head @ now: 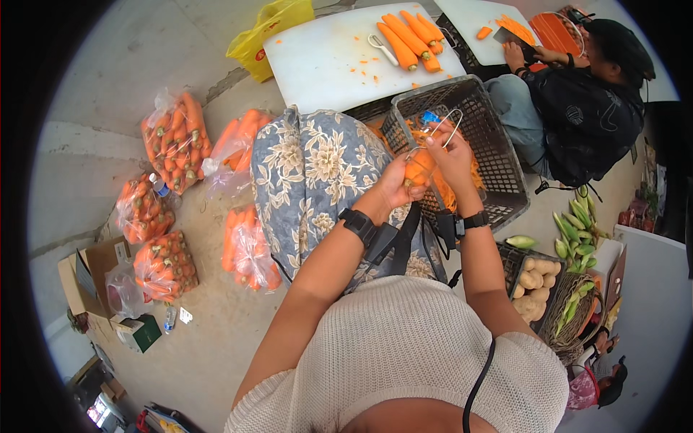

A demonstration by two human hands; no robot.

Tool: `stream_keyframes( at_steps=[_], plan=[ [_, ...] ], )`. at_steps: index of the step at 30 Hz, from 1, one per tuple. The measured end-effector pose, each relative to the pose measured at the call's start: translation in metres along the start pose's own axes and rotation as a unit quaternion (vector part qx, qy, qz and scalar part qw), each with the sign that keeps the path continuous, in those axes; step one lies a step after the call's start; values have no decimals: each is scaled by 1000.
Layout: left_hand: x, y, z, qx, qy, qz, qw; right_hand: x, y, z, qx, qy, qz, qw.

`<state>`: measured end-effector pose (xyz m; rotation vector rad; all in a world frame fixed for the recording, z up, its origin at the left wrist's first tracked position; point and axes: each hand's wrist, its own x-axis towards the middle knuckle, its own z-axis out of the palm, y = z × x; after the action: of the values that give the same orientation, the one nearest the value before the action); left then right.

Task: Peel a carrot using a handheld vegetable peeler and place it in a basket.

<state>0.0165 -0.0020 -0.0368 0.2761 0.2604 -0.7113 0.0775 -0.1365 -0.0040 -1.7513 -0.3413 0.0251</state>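
Observation:
My left hand (398, 181) grips a carrot (418, 168), seen nearly end-on with its stem end towards me. In my right hand (455, 157) is a bent-wire tool (457, 122), which looks like a wire-handled peeler; its working end lies against the carrot and is partly hidden. Both hands are above the near side of a black plastic crate (501, 189) that holds orange carrot peelings (446, 192) and a blue wrapper (430, 117). Beyond the crate, several peeled carrots (406, 35) and a white-handled peeler (383, 48) lie on a white board (319, 65).
Bags of carrots (176, 143) stand on the floor at left, near a cardboard box (103, 260). A co-worker (574, 113) at right holds a dark cleaver (511, 40) by shredded carrot on another board (476, 21). Potatoes (536, 287) and corn (579, 227) lie at lower right.

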Motion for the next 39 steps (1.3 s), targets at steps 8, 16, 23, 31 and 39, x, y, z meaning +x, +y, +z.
stream_keyframes(
  at_steps=[8, 16, 23, 31, 39],
  plan=[
    [-1, 0, 1, 3, 5, -3, 1000, 2, -2, -2, 29, 2, 18, 999],
    [0, -1, -3, 4, 5, 3, 1000, 6, -1, -4, 40, 12, 20, 999],
    [1, -1, -3, 9, -5, 5, 1000, 5, 1, -8, 46, 26, 17, 998],
    [0, -1, -3, 5, -2, 4, 1000, 5, -1, -8, 62, 50, 43, 996],
    [-2, 0, -1, 15, -10, -2, 1000, 11, 10, -20, 37, 70, 15, 997]
  ],
)
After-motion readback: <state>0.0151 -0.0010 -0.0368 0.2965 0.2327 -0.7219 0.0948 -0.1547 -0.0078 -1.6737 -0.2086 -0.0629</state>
